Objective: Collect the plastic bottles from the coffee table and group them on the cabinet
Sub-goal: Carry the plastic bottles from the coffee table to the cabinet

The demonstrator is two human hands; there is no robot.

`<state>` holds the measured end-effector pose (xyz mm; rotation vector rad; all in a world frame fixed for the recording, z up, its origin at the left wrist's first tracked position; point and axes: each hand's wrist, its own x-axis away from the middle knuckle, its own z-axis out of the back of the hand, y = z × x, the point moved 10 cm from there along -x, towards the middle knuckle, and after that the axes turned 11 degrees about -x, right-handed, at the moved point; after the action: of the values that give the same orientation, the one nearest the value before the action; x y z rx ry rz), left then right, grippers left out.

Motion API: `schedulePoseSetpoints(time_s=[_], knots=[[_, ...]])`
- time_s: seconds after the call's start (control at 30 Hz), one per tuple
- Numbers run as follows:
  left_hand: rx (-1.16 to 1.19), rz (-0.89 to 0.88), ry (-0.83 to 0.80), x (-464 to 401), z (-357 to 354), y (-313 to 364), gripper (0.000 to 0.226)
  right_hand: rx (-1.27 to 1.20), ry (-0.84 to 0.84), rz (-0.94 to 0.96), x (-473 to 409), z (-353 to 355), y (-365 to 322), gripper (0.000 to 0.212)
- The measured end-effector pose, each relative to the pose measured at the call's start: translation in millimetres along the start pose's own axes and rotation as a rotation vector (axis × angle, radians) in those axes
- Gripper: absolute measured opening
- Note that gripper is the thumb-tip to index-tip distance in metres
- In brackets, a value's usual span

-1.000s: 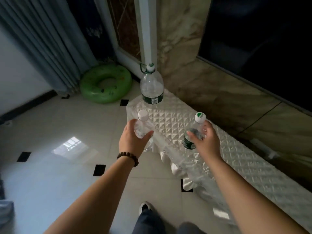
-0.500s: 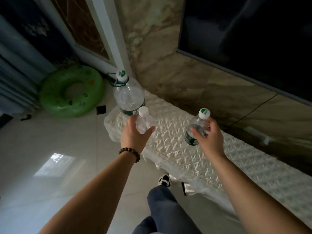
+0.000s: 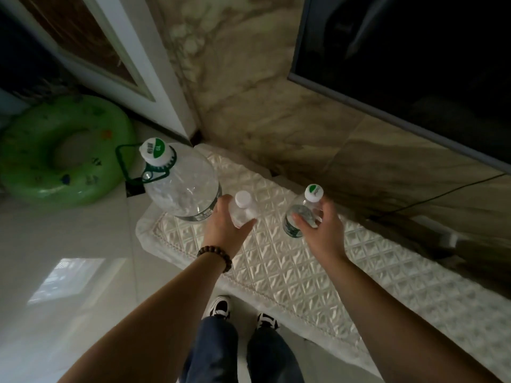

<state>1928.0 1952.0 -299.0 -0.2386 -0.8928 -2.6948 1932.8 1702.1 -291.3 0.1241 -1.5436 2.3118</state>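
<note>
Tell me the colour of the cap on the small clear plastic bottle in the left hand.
Plain white cap, seen in the head view.

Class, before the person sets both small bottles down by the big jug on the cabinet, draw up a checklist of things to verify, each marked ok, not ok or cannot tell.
1. Left hand grips the white-capped bottle: ok.
2. Right hand grips the green-capped bottle: ok.
3. Both caps on: ok.
4. Bare quilted cover below both bottles: ok.
5. Large jug standing upright on the cabinet: ok.
6. Gap between left hand and jug: cannot tell.
</note>
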Motion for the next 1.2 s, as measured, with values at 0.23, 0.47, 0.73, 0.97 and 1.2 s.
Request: schedulePoseSetpoints(time_s=[0.23,0.47,0.73,0.97,1.2], knots=[[-0.015,-0.05,-0.017,-50,-45,-20,0.068,0.042,0.058,0.018,-32,-41,30,0.058],[-0.044,-0.044,-0.041,-56,-67,-47,0.073,0.074,0.045,-0.008,-27,-67,57,0.065],[-0.157,-0.122,-0.106,-53,-74,-48,0.087,0.088,0.068,-0.026,-20,-67,62,0.069],[-0.262,-0.211,-0.078,-35,-43,-22,0.097,0.069,0.004,-0.037,-4,-58,50,0.096],[-0.373,-0.335,0.023,12,38,36,0.073,0.319,0.07,0.155,48,-7,-38,0.077]])
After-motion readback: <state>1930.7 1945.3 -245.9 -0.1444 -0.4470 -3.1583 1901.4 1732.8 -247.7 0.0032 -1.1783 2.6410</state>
